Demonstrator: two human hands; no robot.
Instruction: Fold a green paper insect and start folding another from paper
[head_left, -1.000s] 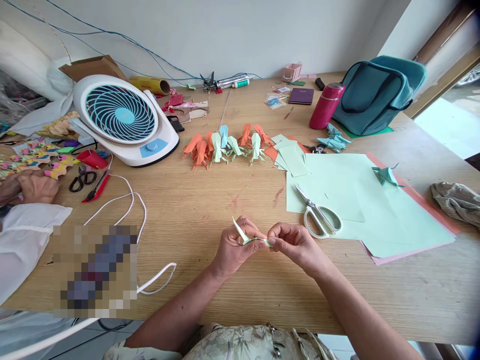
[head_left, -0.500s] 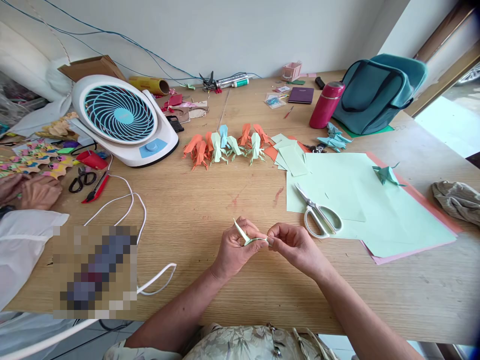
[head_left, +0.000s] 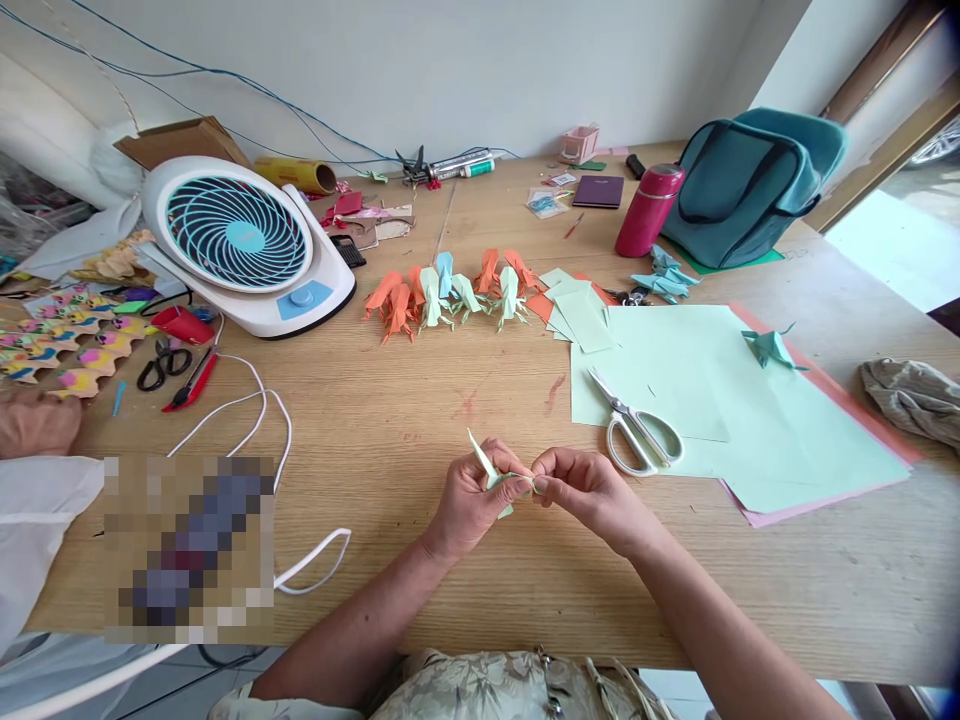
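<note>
A pale green folded paper piece (head_left: 484, 462) is pinched between my hands above the near part of the table. My left hand (head_left: 472, 500) is closed on its body, with one narrow point sticking up past the fingers and a small flap showing below the thumb. My right hand (head_left: 589, 495) pinches its other end between thumb and forefinger; the fingertips hide most of that end. White-handled scissors (head_left: 637, 430) lie on the light green paper sheets (head_left: 750, 400) to the right. Folded paper figures (head_left: 431, 298) in orange, green and blue stand in a row beyond my hands.
A white fan (head_left: 251, 245) stands at the back left, its white cord looping over the table. Black scissors (head_left: 161, 365) and a red cutter (head_left: 191, 382) lie near it. A co-worker's hand (head_left: 37, 425) rests at the left edge. A pink bottle (head_left: 651, 210) and a teal bag (head_left: 742, 190) stand back right.
The folded paper has turned slightly in my fingers, and a flap now shows below my left thumb. The co-worker's hand has moved left, uncovering a small blue strip.
</note>
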